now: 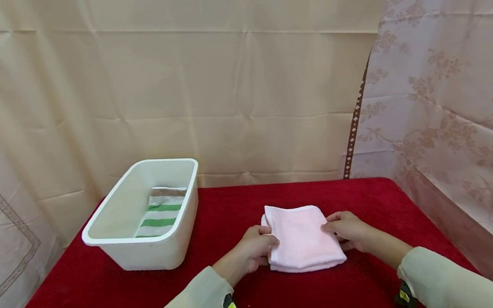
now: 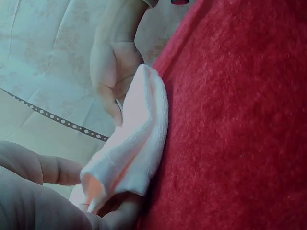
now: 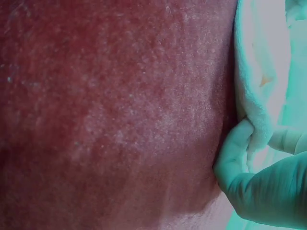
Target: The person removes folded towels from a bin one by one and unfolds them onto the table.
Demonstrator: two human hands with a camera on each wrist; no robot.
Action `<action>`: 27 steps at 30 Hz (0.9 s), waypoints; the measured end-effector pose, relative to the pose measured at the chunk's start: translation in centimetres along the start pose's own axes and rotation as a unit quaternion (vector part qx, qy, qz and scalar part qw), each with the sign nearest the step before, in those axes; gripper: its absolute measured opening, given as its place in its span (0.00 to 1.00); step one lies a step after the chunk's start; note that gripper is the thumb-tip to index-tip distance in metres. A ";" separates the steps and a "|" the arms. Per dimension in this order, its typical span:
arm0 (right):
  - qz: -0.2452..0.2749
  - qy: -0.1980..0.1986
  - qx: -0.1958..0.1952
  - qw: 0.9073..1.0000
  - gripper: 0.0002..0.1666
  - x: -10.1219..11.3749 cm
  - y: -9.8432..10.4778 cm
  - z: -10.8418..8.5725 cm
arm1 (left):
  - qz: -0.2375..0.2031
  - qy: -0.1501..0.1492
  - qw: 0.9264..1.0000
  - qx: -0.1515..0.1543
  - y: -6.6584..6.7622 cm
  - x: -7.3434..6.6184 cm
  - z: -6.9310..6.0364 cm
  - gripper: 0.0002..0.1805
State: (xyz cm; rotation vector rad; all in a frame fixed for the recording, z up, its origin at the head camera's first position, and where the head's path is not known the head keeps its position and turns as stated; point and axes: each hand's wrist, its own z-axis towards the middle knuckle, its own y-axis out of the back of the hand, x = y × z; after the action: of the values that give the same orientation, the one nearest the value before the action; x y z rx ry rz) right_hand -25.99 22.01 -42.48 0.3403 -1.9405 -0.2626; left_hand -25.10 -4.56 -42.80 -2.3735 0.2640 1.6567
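A folded pink towel (image 1: pixel 304 239) lies on the red tablecloth, several layers thick. My left hand (image 1: pixel 254 247) pinches its left edge, thumb on top and fingers beneath. In the left wrist view the folded layers of the towel (image 2: pixel 136 132) show between thumb and fingers. My right hand (image 1: pixel 349 230) grips the opposite edge, its thumb on the upper face. The right wrist view shows the fingers of that right hand (image 3: pixel 259 182) curled under the edge of the towel (image 3: pixel 261 72).
A white plastic tub (image 1: pixel 149 253) stands on the left of the red-covered table (image 1: pixel 242 203). Inside it lies a green-and-white striped towel (image 1: pixel 159 215) with a brown band. Beige curtains (image 1: pixel 224 102) hang behind the table, and a flowered curtain (image 1: pixel 453 97) hangs on the right.
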 end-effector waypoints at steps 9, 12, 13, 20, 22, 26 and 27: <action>0.025 -0.006 0.017 1.000 0.17 -0.1 0.5 0.2 | 0.005 -0.019 0.999 -0.038 0.0 0.2 0.8 0.30; 0.044 0.005 0.027 0.999 0.14 0.1 0.5 0.2 | 0.009 -0.033 0.998 -0.048 0.0 0.2 0.9 0.30; 0.052 0.010 0.030 0.998 0.14 0.2 0.5 0.2 | 0.007 -0.039 0.998 -0.050 0.1 0.1 0.9 0.31; 0.091 0.043 0.039 0.994 0.16 1.1 0.1 -0.1 | 0.002 -0.063 0.996 -0.058 0.7 -0.7 0.5 0.32; 0.097 0.047 0.038 0.993 0.16 1.4 -0.2 0.0 | 0.007 -0.067 0.996 -0.060 1.0 -1.1 0.3 0.32; 0.109 0.053 0.033 0.992 0.17 1.9 -1.1 0.1 | 0.016 -0.072 0.995 -0.064 2.0 -1.5 -0.1 0.31; 0.112 0.054 0.032 0.992 0.17 2.0 -1.4 0.1 | 0.019 -0.074 0.995 -0.066 2.3 -1.5 -0.2 0.31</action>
State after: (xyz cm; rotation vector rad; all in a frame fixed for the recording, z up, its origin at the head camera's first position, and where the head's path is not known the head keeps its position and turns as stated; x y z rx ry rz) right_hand -26.69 19.97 -41.26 0.1736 -1.8642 -0.0345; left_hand -26.07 -6.81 -41.48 -2.3358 0.1791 1.9114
